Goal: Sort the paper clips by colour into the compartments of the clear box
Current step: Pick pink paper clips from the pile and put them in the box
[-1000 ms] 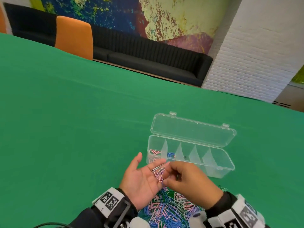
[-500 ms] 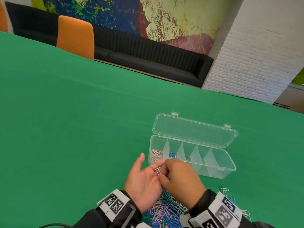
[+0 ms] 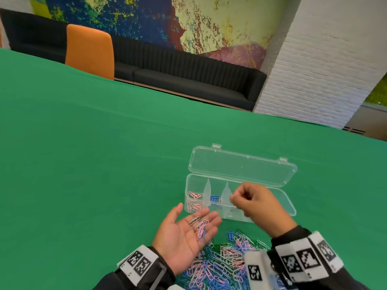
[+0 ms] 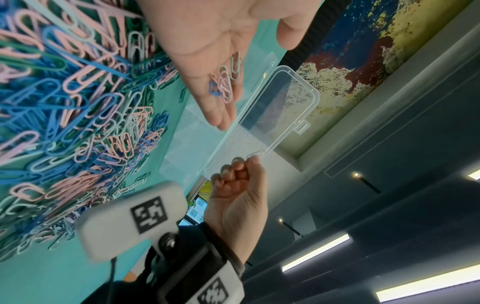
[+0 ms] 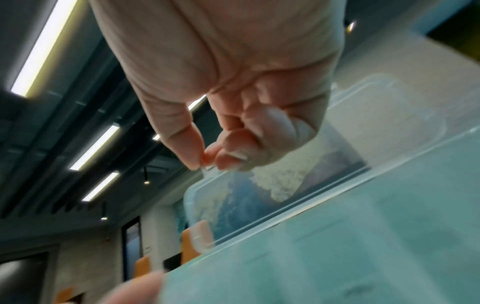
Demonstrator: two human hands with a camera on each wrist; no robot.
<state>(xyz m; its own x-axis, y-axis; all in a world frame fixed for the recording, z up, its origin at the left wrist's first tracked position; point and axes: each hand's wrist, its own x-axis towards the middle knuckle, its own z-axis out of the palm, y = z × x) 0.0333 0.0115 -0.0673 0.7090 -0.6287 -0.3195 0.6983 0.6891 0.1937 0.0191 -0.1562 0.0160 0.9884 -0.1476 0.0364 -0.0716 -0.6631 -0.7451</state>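
Note:
The clear box (image 3: pixel 291 208) stands open on the green table, its lid (image 3: pixel 243 166) laid back. Pink clips (image 3: pixel 195 195) lie in its leftmost compartment and blue clips (image 3: pixel 216 199) in the second. My left hand (image 3: pixel 184 233) is held palm up in front of the box, with several pink, white and blue clips (image 3: pixel 201 227) lying loose on its straight fingers (image 4: pixel 223 107). My right hand (image 3: pixel 249 198) hovers over the third compartment. Its thumb and forefinger pinch one thin white clip (image 4: pixel 252 156), and the pinch (image 5: pixel 203 163) shows in the right wrist view.
A big heap of mixed pink, blue, green and white clips (image 3: pixel 222 262) lies on the table just before me, between my wrists. An orange chair (image 3: pixel 90 51) and a black sofa (image 3: pixel 188 76) stand beyond the far edge of the table.
My right hand took a white clip from my left palm and moved right and away, over the box. The left hand stayed palm up, its remaining clips now uncovered.

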